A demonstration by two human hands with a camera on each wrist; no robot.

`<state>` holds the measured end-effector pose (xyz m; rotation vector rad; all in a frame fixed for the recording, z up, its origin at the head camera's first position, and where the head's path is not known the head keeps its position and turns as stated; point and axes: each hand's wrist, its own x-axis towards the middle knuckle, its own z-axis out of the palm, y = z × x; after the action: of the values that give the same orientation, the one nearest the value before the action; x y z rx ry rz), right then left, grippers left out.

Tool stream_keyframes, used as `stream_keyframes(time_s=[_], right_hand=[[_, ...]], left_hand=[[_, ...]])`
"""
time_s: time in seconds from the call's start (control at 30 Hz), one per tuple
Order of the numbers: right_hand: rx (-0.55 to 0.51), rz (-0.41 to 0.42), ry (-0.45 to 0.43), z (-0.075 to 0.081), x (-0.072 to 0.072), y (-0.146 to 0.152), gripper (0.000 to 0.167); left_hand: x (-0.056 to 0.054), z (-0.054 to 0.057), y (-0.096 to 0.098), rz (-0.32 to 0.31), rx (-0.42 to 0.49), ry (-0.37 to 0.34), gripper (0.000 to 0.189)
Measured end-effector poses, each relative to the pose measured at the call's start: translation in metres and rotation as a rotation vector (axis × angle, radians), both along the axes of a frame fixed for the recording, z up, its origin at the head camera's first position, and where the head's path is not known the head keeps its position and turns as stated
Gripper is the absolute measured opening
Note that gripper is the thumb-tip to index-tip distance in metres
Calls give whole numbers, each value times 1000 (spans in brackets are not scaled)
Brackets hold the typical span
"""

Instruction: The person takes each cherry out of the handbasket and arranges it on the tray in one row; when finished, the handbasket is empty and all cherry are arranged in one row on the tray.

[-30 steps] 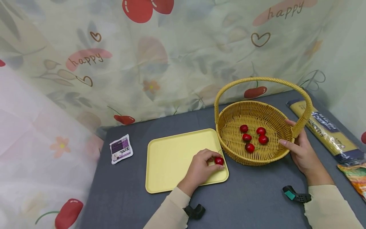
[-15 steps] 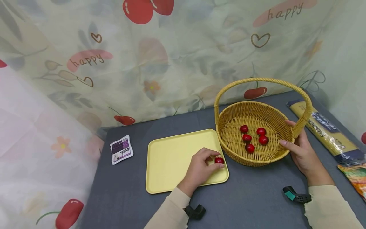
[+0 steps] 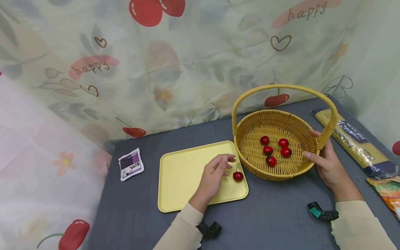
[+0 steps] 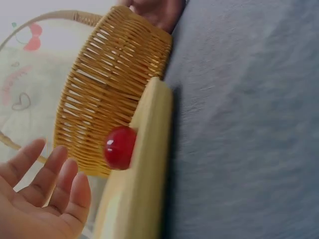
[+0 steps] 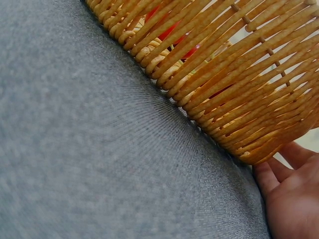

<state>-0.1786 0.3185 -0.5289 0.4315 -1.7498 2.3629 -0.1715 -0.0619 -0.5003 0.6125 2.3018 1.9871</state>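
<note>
A single red cherry [image 3: 238, 176] with its stem lies at the right end of the yellow tray [image 3: 178, 180]. Beside it my left hand [image 3: 213, 177] hovers over the tray with nothing in its fingers; the left wrist view shows those fingers [image 4: 60, 184] apart from the cherry. My right hand [image 3: 328, 166] grips the right side of a wicker basket [image 3: 259, 170], thumb over the rim and the other fingers outside, partly hidden. Several red cherries [image 3: 267, 150] lie on the basket's floor. In the right wrist view, the fingers [image 5: 269, 174] touch the woven wall.
A pack of noodles [image 3: 356, 142] lies right of the basket, and an orange-green packet [image 3: 389, 194] is cut off at the right edge. A small white and purple sachet [image 3: 131, 164] lies left of the tray. A printed curtain [image 3: 193, 69] hangs behind the table.
My left hand has let go of the cherry on the tray and drawn back slightly up and left. The right hand stays on the basket.
</note>
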Motion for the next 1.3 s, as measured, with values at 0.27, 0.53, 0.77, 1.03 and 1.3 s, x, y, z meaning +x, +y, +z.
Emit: stream_keyframes(time_s=[0.27,0.53,0.77,1.03,1.3], right_hand=[[4,3,-3,0,1,1,70],[0,7,-2,0,1,1,70],[14,9,-4,0,1,0,70],[-2,3,3,1,0,0,70],[0,4,-1,0,0,0,70]], left_hand=[[-16,34,9,-114,34,34,59],[-36,57,27,-185,22,27,75],[-51,64,45,-207,39,-13,76],[-70,75,68,-249,32,-41,72],[-92,76,89,-247,32,-144,73]])
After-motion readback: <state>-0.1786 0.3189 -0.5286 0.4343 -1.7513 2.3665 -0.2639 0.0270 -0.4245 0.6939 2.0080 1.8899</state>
